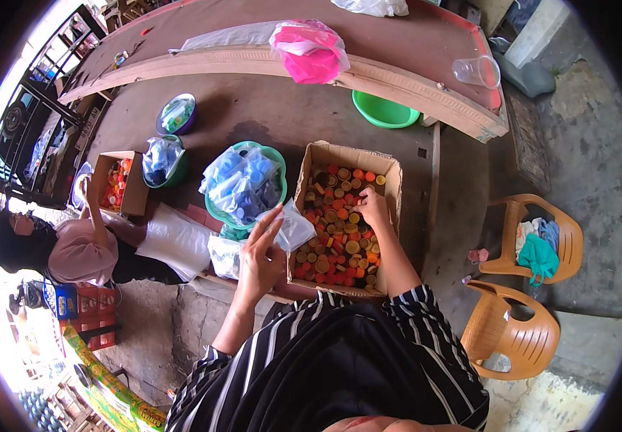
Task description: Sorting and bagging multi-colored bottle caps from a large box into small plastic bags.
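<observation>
A cardboard box (393,176) full of red, orange, yellow and brown bottle caps (334,214) stands right in front of me. My right hand (373,207) reaches into it from the right, its bent fingers down among the caps; what lies between the fingertips is too small to tell. Left of the box, my left hand (263,252) is raised with fingers curled at a clear plastic bag (296,229), which hangs by the box's left wall. Close beyond that hand, a light green basin (283,175) holds clear bags filled with blue caps (242,183).
To the left, a person (84,245) sits handling something by a smaller box (135,189) of orange caps. Flat plastic sheets (175,241) lie between us. Further off are a green basin (383,108), a pink bag (311,52) and a wooden ledge (232,61). Brown plastic chairs (505,327) stand right.
</observation>
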Demonstrator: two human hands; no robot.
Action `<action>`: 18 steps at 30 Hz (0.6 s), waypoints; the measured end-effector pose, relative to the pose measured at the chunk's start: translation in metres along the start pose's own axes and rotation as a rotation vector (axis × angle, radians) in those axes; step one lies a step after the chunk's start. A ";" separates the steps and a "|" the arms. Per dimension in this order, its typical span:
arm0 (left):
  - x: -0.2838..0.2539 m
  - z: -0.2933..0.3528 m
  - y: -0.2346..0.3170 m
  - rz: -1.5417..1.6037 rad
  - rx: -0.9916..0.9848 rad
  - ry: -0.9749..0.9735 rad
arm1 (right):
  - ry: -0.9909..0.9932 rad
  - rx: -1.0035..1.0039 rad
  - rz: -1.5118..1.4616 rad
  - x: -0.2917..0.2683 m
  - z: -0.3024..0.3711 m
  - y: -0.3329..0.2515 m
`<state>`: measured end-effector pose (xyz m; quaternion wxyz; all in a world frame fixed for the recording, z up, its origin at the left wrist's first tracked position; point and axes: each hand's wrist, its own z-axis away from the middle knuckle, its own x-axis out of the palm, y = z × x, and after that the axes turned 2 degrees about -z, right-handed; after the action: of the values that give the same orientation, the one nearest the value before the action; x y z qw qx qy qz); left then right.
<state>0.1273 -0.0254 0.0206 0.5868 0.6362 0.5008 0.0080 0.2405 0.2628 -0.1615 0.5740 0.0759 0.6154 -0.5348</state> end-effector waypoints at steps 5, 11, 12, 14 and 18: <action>0.017 0.000 0.012 -0.095 -0.043 -0.133 | 0.173 -0.204 -0.544 -0.029 0.054 -0.024; 0.034 0.004 0.015 -0.102 -0.032 -0.222 | 0.463 -0.740 -0.722 -0.045 0.158 -0.106; 0.035 0.005 0.016 -0.069 -0.056 -0.239 | 0.462 -0.806 -0.694 -0.044 0.163 -0.110; 0.037 0.007 0.013 -0.078 -0.016 -0.220 | 0.322 -0.840 -0.219 -0.052 0.162 -0.110; 0.031 0.010 0.012 -0.062 -0.067 -0.162 | 0.412 -0.836 -0.460 -0.062 0.132 -0.110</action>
<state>0.1563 -0.0105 0.0088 0.6463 0.5990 0.4706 -0.0452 0.2655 0.1509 -0.0194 0.2900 -0.1935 0.8775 -0.3294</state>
